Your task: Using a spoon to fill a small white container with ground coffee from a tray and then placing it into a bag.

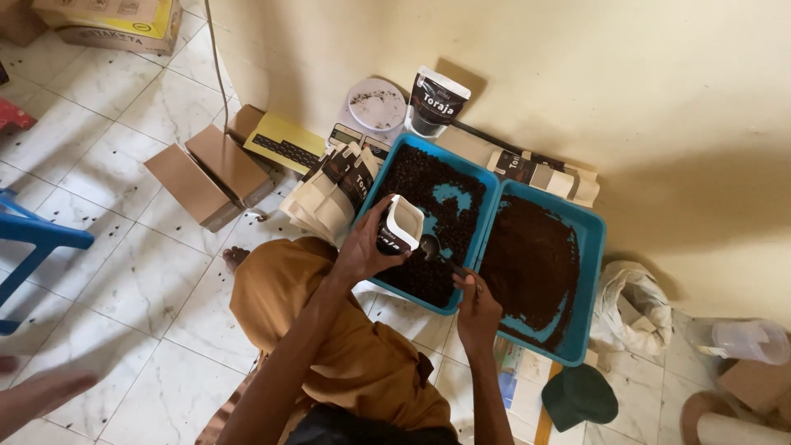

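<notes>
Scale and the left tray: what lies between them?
In the head view, nothing separate: the scale abuts the left tray, with a stack of empty pouches just beside the gap.

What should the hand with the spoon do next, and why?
Probably lift the spoon in the right hand up to the open pouch and tip it in: the left hand holds the pouch right over the tray of beans.
</notes>
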